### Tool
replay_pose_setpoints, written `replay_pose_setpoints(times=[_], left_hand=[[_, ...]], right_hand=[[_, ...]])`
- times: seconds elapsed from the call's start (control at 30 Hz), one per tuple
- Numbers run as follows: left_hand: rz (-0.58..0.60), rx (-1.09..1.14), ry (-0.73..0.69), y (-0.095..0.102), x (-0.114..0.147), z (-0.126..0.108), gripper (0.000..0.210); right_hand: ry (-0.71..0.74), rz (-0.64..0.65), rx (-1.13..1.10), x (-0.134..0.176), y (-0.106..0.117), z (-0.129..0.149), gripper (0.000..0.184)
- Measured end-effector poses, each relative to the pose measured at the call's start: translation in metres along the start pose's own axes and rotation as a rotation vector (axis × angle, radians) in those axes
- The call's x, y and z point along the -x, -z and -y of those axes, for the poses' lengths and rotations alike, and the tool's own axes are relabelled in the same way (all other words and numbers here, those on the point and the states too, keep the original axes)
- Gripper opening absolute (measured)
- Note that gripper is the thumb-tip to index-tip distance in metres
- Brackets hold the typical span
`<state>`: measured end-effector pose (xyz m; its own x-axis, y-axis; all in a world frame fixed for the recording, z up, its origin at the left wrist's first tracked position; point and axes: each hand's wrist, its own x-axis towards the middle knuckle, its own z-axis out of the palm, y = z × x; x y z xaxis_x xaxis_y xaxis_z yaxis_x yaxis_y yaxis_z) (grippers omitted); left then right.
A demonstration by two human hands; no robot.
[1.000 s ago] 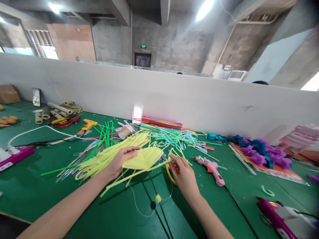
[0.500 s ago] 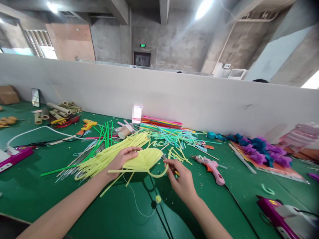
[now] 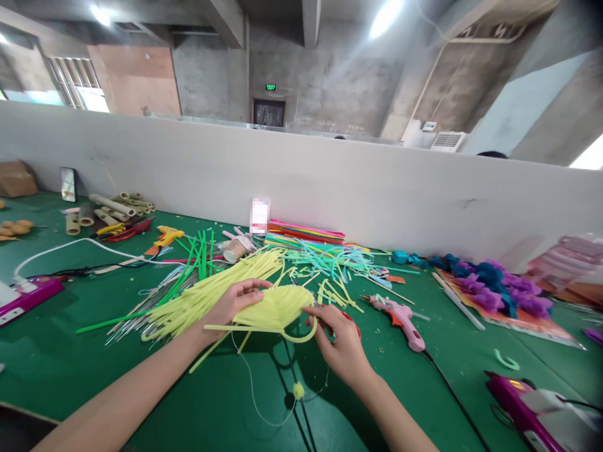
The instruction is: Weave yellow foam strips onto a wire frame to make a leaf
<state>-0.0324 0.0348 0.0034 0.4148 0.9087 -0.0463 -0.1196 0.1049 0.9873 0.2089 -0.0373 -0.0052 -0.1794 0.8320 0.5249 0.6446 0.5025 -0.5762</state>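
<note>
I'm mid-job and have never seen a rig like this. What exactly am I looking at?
There is no machine here, just a person working bare-handed. The view comes from a camera on that person's head, looking forward and down. The left hand holds a yellow leaf-shaped piece; the right hand pinches a yellow strip that curves from its near edge. On the green table lie a bundle of yellow strips, a pink glue gun and, farther left, a yellow glue gun.

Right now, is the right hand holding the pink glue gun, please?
No, the pink glue gun lies on the table; the right hand pinches a yellow pipe cleaner.
</note>
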Motion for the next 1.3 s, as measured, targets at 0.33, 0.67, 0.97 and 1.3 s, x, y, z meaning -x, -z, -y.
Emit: replay_pose_setpoints(times=[0.33, 0.67, 0.97, 1.3], left_hand=[[-0.032, 0.019, -0.032, 0.0059, -0.0028, 0.0021, 0.04], [-0.006, 0.033, -0.025, 0.0057, -0.0032, 0.0044, 0.038], [-0.012, 0.067, -0.036, 0.0042, -0.0031, 0.004, 0.038], [-0.029, 0.061, -0.034, 0.0003, -0.0003, -0.0008, 0.036]], right_hand=[[-0.054, 0.007, -0.004, 0.0015, -0.0031, -0.0013, 0.032], [-0.157, -0.157, -0.061, 0.0005, -0.0026, -0.0012, 0.023], [-0.122, -0.04, -0.041, 0.0001, -0.0038, -0.0039, 0.064], [-0.113, -0.172, 0.008, -0.0004, -0.0044, -0.0046, 0.053]])
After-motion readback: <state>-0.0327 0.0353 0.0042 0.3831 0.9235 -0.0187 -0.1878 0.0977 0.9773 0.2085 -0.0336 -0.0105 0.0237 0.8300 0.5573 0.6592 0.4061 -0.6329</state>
